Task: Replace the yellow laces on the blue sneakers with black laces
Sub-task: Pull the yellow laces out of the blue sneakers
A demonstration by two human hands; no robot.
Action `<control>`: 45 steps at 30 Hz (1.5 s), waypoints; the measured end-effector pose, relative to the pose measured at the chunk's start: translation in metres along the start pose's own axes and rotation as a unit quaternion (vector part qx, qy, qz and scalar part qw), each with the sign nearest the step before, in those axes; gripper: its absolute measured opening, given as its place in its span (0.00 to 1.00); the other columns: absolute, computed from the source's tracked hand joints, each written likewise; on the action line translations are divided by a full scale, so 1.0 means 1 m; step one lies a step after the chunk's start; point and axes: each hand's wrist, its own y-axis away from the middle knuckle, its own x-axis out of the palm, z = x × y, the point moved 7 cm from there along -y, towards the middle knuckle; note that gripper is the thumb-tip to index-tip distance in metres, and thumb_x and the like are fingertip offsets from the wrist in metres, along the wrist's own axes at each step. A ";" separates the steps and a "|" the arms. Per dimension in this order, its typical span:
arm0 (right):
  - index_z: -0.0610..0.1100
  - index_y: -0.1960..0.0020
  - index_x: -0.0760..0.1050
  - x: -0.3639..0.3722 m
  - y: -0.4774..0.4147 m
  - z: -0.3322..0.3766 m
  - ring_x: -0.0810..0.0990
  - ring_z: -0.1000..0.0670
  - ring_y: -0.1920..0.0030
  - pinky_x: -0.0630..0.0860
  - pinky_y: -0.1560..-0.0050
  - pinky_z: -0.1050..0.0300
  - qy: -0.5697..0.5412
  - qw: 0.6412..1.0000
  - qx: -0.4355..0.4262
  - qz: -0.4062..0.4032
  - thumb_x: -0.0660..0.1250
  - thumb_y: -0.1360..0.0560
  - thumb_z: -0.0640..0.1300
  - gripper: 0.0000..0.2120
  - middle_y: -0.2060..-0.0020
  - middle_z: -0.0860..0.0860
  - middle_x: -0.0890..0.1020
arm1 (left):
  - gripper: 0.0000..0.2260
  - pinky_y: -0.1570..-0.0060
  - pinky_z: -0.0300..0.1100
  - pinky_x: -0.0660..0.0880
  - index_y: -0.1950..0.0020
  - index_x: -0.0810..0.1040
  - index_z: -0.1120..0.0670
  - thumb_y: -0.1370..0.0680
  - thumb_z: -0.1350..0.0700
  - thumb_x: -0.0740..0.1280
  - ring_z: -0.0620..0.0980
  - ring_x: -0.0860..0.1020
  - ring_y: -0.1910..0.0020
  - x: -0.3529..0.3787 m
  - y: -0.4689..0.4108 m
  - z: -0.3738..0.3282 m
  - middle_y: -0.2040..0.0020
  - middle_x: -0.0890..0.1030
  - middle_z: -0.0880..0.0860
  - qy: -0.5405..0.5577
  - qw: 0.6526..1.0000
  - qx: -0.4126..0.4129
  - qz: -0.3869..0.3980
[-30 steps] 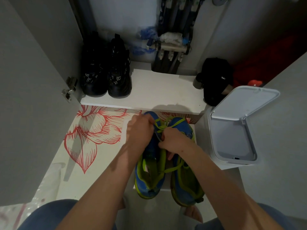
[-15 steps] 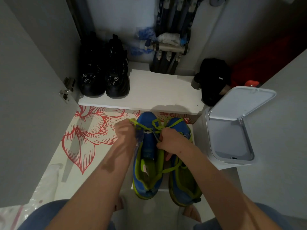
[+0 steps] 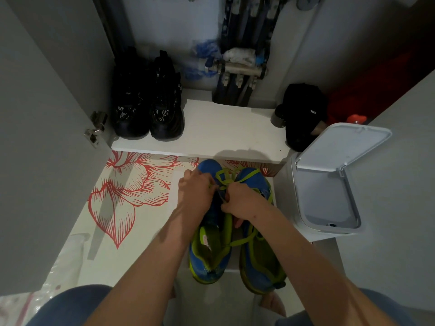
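Note:
Two blue sneakers with yellow-green trim stand side by side on the floor, toes away from me: the left sneaker (image 3: 208, 252) and the right sneaker (image 3: 257, 260). Loose yellow laces (image 3: 224, 177) loop over both toes, and one strand runs across between the shoes. My left hand (image 3: 194, 192) pinches the lace over the left sneaker's lacing area. My right hand (image 3: 240, 203) grips the lace beside it, fingers curled. The lacing area is hidden under both hands. No black laces are visible.
A white shelf (image 3: 219, 135) ahead carries a pair of black boots (image 3: 147, 100) and a black cap (image 3: 303, 114). A white bin (image 3: 329, 184) with raised lid stands right of the sneakers. A floral mat (image 3: 127, 196) lies left, beside a grey cabinet door (image 3: 42, 137).
My left hand pulled out to the left with a lace strand, then came back in over the left sneaker beside my right hand. The right hand stayed in place.

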 end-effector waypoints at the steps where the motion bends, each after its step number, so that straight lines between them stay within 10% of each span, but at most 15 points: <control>1: 0.43 0.66 0.61 0.000 0.000 0.000 0.81 0.37 0.56 0.67 0.72 0.59 0.000 1.000 -0.003 -0.003 0.63 0.24 0.37 0.15 0.70 0.47 0.69 | 0.12 0.44 0.44 0.68 0.39 0.77 0.50 0.20 0.53 0.60 0.54 0.69 0.40 -0.002 0.000 0.000 0.42 0.75 0.55 -0.022 1.000 0.004 -0.004; 12: 0.43 0.66 0.60 0.002 -0.001 -0.001 0.80 0.43 0.60 0.65 0.73 0.62 0.028 1.000 0.002 -0.002 0.59 0.22 0.35 0.15 0.69 0.48 0.67 | 0.11 0.34 0.46 0.62 0.40 0.76 0.49 0.20 0.52 0.60 0.55 0.68 0.38 0.007 -0.001 -0.003 0.45 0.76 0.54 -0.098 0.995 0.016 -0.025; 16: 0.44 0.67 0.60 0.002 -0.002 -0.002 0.70 0.52 0.70 0.62 0.73 0.62 0.044 0.999 0.009 0.005 0.58 0.23 0.34 0.16 0.70 0.48 0.66 | 0.10 0.42 0.48 0.70 0.39 0.73 0.55 0.20 0.59 0.58 0.57 0.72 0.42 0.011 0.000 0.008 0.44 0.76 0.58 0.092 0.992 -0.078 -0.046; 18: 0.44 0.66 0.61 0.002 -0.003 -0.004 0.77 0.47 0.63 0.65 0.72 0.61 0.031 0.999 0.011 0.009 0.58 0.23 0.33 0.15 0.69 0.47 0.67 | 0.10 0.51 0.49 0.75 0.42 0.73 0.61 0.19 0.59 0.57 0.58 0.77 0.47 0.006 0.000 0.041 0.46 0.78 0.61 0.428 0.863 -0.250 -0.103; 20: 0.44 0.65 0.61 0.002 -0.003 -0.004 0.80 0.38 0.54 0.67 0.72 0.59 0.020 1.000 0.007 0.012 0.58 0.23 0.32 0.15 0.69 0.47 0.67 | 0.09 0.60 0.41 0.75 0.50 0.74 0.61 0.18 0.60 0.55 0.50 0.80 0.59 0.003 -0.001 0.053 0.52 0.80 0.57 0.687 0.643 -0.322 -0.107; 22: 0.44 0.65 0.60 0.002 -0.002 -0.003 0.79 0.36 0.50 0.67 0.72 0.60 0.015 1.000 0.003 0.015 0.58 0.23 0.32 0.15 0.68 0.47 0.67 | 0.11 0.67 0.36 0.74 0.59 0.70 0.56 0.19 0.61 0.54 0.45 0.75 0.69 -0.004 -0.001 0.052 0.61 0.75 0.55 0.749 0.573 -0.317 -0.102; 26: 0.44 0.65 0.60 0.004 -0.003 -0.001 0.80 0.37 0.50 0.67 0.72 0.60 0.024 0.999 0.005 0.024 0.58 0.22 0.33 0.15 0.68 0.47 0.67 | 0.09 0.63 0.41 0.71 0.45 0.73 0.58 0.22 0.55 0.62 0.51 0.75 0.62 -0.013 -0.001 0.034 0.56 0.75 0.56 0.395 0.899 -0.181 -0.054; 28: 0.44 0.66 0.61 0.003 -0.003 -0.001 0.80 0.39 0.54 0.66 0.72 0.60 0.040 0.999 0.007 0.022 0.57 0.22 0.33 0.15 0.69 0.47 0.67 | 0.12 0.56 0.42 0.70 0.42 0.74 0.53 0.24 0.53 0.66 0.54 0.76 0.51 0.004 0.000 0.016 0.49 0.75 0.55 0.172 0.982 -0.074 0.001; 36: 0.43 0.66 0.62 0.005 -0.005 -0.002 0.80 0.37 0.51 0.68 0.71 0.59 0.023 0.999 0.008 0.021 0.57 0.23 0.32 0.14 0.68 0.46 0.68 | 0.05 0.59 0.41 0.71 0.50 0.79 0.56 0.23 0.58 0.65 0.56 0.75 0.53 0.004 -0.005 0.012 0.47 0.71 0.56 0.160 0.984 -0.053 -0.062; 41: 0.44 0.65 0.59 0.005 -0.004 -0.004 0.78 0.38 0.48 0.67 0.70 0.61 0.013 1.000 0.006 0.019 0.56 0.22 0.32 0.15 0.66 0.48 0.66 | 0.07 0.66 0.34 0.75 0.47 0.73 0.59 0.18 0.59 0.56 0.48 0.79 0.57 -0.017 -0.002 0.056 0.55 0.78 0.52 0.552 0.769 -0.288 -0.145; 45: 0.44 0.65 0.60 0.005 -0.003 -0.002 0.79 0.38 0.49 0.67 0.71 0.60 0.019 1.000 0.006 0.021 0.57 0.22 0.33 0.15 0.67 0.48 0.67 | 0.07 0.65 0.39 0.75 0.44 0.68 0.59 0.21 0.59 0.60 0.47 0.79 0.64 -0.022 0.002 0.034 0.57 0.77 0.60 0.369 0.908 -0.166 -0.106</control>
